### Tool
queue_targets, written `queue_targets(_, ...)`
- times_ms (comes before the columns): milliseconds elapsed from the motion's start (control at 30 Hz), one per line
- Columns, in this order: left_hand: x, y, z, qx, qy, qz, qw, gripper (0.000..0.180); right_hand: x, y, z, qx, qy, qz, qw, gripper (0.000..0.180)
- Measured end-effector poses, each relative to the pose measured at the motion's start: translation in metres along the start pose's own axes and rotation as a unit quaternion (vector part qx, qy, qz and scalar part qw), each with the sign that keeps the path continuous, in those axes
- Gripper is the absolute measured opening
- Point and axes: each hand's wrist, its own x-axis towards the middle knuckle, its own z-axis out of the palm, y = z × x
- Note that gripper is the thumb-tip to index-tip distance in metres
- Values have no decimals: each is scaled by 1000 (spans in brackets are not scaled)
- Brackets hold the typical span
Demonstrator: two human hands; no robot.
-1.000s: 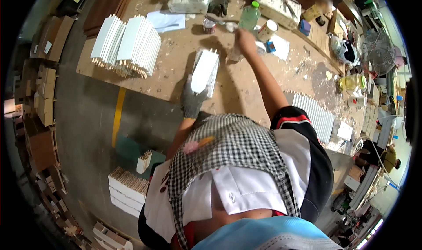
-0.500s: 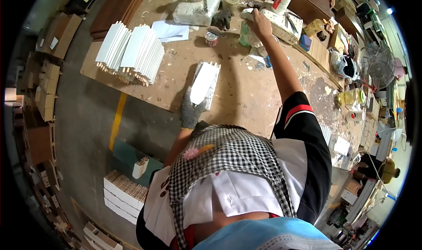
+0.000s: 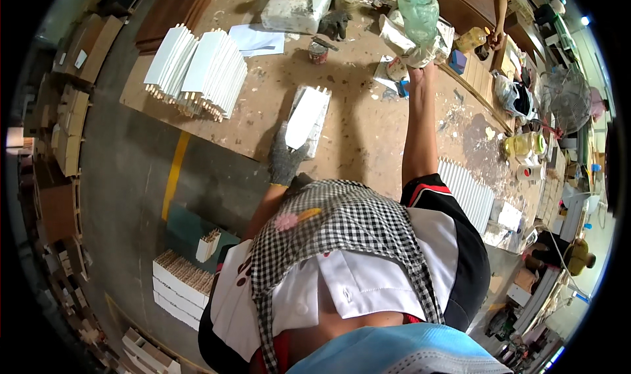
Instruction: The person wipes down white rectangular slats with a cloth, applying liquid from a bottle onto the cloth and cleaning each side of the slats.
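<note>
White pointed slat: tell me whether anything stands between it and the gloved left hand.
Nothing visible does. The left hand holds the white pointed slat by its tapered near end; the small can stands beyond its pegged far end.

I am looking into a woodworking workshop. The broad brown workbench (image 3: 368, 121) is spattered with pale splotches, and stacks of white boards (image 3: 213, 71) with wooden pegs at their ends stand on it. Around it I can make out a grey floor (image 3: 125, 196) with a painted yellow line (image 3: 174, 177), brown boxes (image 3: 69, 127) piled along the left, a large caged fan (image 3: 566, 101) at right, and a co-worker (image 3: 578, 257) farther back.
</note>
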Motion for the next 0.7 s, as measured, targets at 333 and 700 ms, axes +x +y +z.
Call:
queue_targets(333,-9,-25,-3,-182,-24,48,982,108,-2,43,67,-741,-234,-455,435,35)
queue_targets(700,-23,-9,-40,-60,-15,27,998,106,11,27,63,-783,-179,-399,443,47)
